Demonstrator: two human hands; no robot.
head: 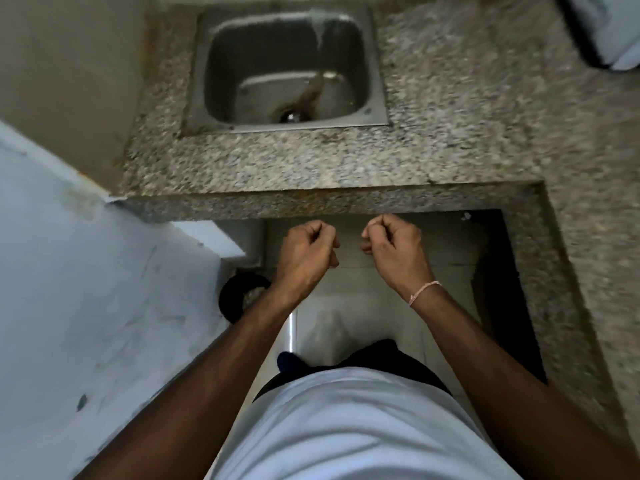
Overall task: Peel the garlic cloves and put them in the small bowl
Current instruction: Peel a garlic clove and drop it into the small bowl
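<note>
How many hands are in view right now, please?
2: the left hand and the right hand, both curled into fists, side by side just below the counter edge.

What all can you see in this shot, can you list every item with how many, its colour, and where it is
sink: one, steel, set in the counter, top centre
water stream: one, clear, falling into the sink
drain: one, metal, sink floor
counter: one, speckled granite, L-shaped, top and right
round black object: one, on the floor, left
white object: one, top right corner, blurred
wrist thread: one, pink, right wrist
left hand: fist, holding nothing visible
right hand: fist, holding nothing visible
</note>
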